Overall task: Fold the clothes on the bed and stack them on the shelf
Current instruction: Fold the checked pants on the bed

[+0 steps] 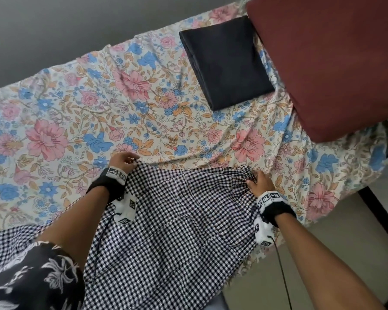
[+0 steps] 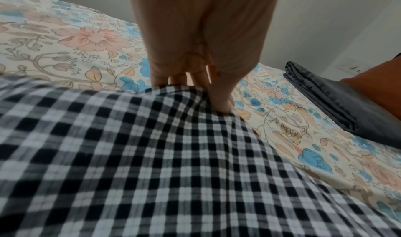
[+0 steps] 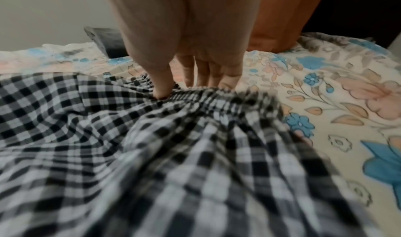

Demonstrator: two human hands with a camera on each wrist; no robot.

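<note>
My left hand [image 1: 123,161] pinches the far left corner of the checked garment [image 1: 177,220], thumb and fingers closed on its edge, and my right hand [image 1: 259,182] pinches the gathered far right corner the same way, the fingers [image 3: 208,76] tucked behind the bunched cloth. The garment lies spread between my two hands on the bed [image 1: 76,113], its far edge stretched from one hand to the other and the rest running back toward me; its near end passes out of view below, and my left forearm and patterned sleeve [image 1: 31,276] cover part of its left side. What kind of garment it is I cannot tell. Well beyond my hands, toward the far right of the floral sheet, lies one folded dark garment [image 1: 225,63], flat and squared, touching a rust-red cushion [image 1: 336,59] that is cut off by the frame. So I count two garments and one cushion. Both wrist views are blurred close to the cloth.
</note>
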